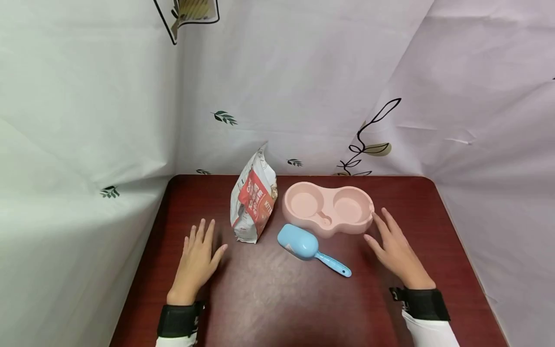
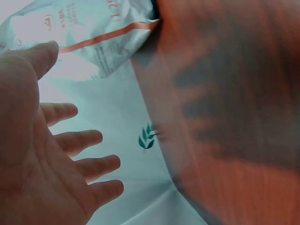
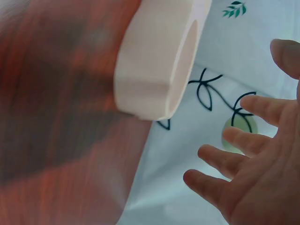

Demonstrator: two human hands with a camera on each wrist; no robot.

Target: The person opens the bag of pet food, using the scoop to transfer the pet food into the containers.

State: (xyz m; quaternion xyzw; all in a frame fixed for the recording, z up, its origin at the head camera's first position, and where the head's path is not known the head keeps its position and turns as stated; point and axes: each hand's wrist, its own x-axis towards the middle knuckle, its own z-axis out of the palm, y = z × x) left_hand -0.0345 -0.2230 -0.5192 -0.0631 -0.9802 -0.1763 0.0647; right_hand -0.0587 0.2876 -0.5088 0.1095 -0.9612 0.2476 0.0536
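My left hand (image 1: pixel 195 265) is held over the left part of the table, fingers spread and holding nothing. The bag of kitten food (image 1: pixel 256 202), white with a red-orange panel, stands just beyond it to the right; the left wrist view shows the bag's side (image 2: pixel 93 42) past the thumb. Over on the right, my right hand (image 1: pixel 399 250) has its fingers extended beside the pink double bowl (image 1: pixel 328 232). In the right wrist view a gap separates the fingers from the bowl (image 3: pixel 145 61). Between the hands lies a light blue scoop (image 1: pixel 299 241), its handle pointing to the lower right.
All of these things are on a dark red wooden table (image 1: pixel 269 303) with rounded far corners. White cloth (image 1: pixel 295 86) with leaf prints hangs behind the table and along both sides. A black band (image 1: pixel 179 319) is on each wrist.
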